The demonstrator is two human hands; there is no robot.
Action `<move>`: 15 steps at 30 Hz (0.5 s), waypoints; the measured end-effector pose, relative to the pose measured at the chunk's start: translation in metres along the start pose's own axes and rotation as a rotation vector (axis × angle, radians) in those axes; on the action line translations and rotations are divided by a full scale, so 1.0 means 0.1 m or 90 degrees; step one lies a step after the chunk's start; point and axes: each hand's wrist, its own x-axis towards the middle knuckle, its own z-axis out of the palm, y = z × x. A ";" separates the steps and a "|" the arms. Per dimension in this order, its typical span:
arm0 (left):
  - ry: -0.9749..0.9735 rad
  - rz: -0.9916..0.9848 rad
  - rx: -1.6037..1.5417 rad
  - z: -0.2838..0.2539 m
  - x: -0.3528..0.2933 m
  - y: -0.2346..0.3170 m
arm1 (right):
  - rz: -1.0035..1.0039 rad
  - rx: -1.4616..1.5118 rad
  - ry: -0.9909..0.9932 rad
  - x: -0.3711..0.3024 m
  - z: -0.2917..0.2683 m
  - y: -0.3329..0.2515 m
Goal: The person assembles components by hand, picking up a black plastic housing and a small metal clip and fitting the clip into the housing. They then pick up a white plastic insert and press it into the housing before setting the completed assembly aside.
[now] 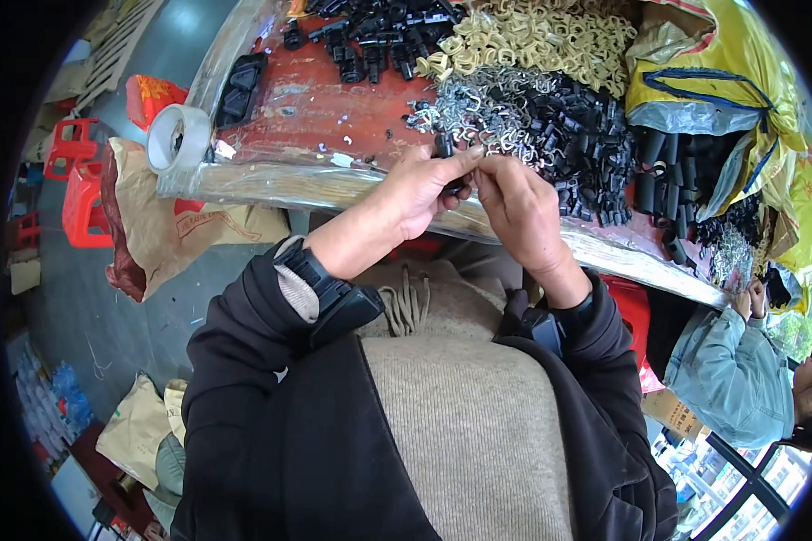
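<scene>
Both of my hands meet above the table's near edge. My left hand (421, 189) is closed around a small black plastic part (444, 146), whose end sticks up beyond the fingers. Pinched together at the left thumb tip, the fingers of my right hand (521, 209) hide whatever they hold. Just beyond the hands lie a heap of silvery metal hooks (474, 106) and, to its right, a pile of short black plastic pieces (591, 144). Farther back is a mound of cream-coloured clip-like pieces (546, 41).
Assembled-looking black parts (379, 36) lie at the back of the red table (302, 113). A clear tape roll (179, 138) rests at its left corner, beside a brown paper sack (167, 216). Yellow sacks (708, 90) stand at right. A co-worker in a pale green jacket (731, 374) handles small parts there.
</scene>
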 end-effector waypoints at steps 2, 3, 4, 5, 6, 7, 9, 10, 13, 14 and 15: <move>0.000 -0.006 0.002 0.00 0.00 0.00 | -0.038 -0.037 -0.007 0.00 -0.01 0.00; 0.004 -0.016 0.004 0.00 0.00 -0.01 | -0.057 -0.056 -0.011 0.00 -0.01 0.01; 0.009 -0.025 0.005 0.00 0.00 -0.01 | -0.058 -0.059 -0.008 -0.01 -0.01 0.01; 0.005 -0.023 0.007 0.00 0.00 -0.02 | -0.028 -0.034 -0.020 -0.03 0.00 0.02; 0.006 -0.031 0.013 0.00 0.01 -0.03 | 0.001 -0.009 -0.031 -0.04 0.00 0.03; 0.008 -0.039 0.018 0.01 0.00 -0.03 | 0.032 0.015 -0.043 -0.05 -0.01 0.03; 0.005 -0.047 0.024 0.02 -0.01 -0.01 | 0.076 0.064 -0.052 -0.05 -0.04 0.03; -0.025 -0.052 -0.010 0.02 -0.02 0.00 | 0.122 0.115 -0.062 -0.05 -0.05 0.03; -0.086 -0.070 -0.080 0.03 -0.06 0.06 | 0.197 0.194 -0.083 -0.05 -0.12 0.03; -0.099 -0.064 -0.106 0.04 -0.07 0.07 | 0.225 0.224 -0.094 -0.04 -0.15 0.04; -0.111 -0.059 -0.133 0.05 -0.08 0.07 | 0.252 0.254 -0.105 -0.05 -0.17 0.05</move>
